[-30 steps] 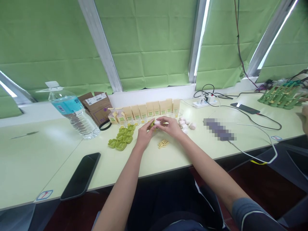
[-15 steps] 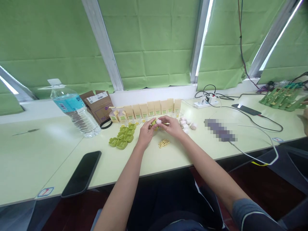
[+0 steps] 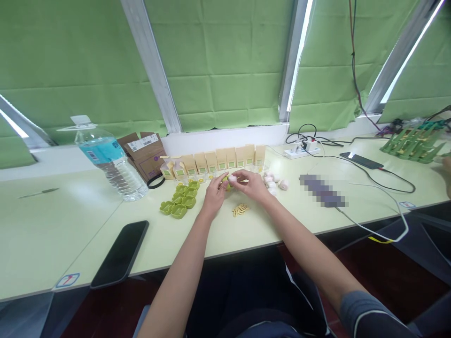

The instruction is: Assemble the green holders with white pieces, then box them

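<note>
My left hand [image 3: 213,195] is closed around a small green cup-like piece [image 3: 226,181], mostly hidden by the fingers. Pinched in my right hand [image 3: 254,186] is a small pale pink rounded piece [image 3: 232,179], which meets or nearly meets the green one. Several green flower-shaped cups [image 3: 179,211] lie on the table left of my hands. Below them is a small heap of yellow bands [image 3: 240,210]. More pale pink rounded pieces [image 3: 283,185] sit just right of my right hand. Behind my hands stands a row of small cream boxes [image 3: 211,162].
A large water bottle [image 3: 121,171] and a brown carton [image 3: 146,157] stand back left. A black phone [image 3: 121,253] lies near the front edge. On the right are a power strip [image 3: 303,151], a dark phone with a cable [image 3: 361,160] and a green slatted object [image 3: 410,143].
My hands stay in almost the same place. The fingers shift slightly around the green and pale pink pieces; everything else on the table stands as before.
</note>
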`<action>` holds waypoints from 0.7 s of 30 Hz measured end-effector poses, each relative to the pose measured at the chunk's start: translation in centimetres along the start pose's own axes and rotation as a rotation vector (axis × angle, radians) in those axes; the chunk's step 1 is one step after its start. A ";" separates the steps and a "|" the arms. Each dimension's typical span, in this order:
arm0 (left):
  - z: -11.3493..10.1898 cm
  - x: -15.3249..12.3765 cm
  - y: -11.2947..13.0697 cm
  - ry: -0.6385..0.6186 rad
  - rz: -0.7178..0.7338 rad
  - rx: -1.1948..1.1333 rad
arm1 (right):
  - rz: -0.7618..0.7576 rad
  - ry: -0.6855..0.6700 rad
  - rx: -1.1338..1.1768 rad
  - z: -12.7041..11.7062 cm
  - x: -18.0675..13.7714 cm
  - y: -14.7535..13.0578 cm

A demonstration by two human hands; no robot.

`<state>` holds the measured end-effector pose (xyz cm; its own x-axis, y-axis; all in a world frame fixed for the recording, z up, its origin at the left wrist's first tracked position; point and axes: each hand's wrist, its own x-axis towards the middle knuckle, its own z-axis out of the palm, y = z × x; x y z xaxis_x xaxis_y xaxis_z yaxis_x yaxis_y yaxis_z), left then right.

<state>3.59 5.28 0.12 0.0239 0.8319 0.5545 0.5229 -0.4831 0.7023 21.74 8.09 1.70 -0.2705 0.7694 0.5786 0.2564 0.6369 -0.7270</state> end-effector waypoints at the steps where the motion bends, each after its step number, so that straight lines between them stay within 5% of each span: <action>1: 0.0 0.0 0.0 0.001 0.007 0.005 | 0.016 -0.006 0.008 0.0 0.0 -0.1; 21: -0.1 0.0 -0.8 0.046 -0.051 -0.023 | 0.058 -0.079 0.072 0.1 0.1 0.5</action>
<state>3.07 5.61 -0.37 -0.0419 0.8422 0.5375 0.5030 -0.4471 0.7396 21.73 8.49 1.33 -0.3302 0.7970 0.5057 0.2075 0.5839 -0.7848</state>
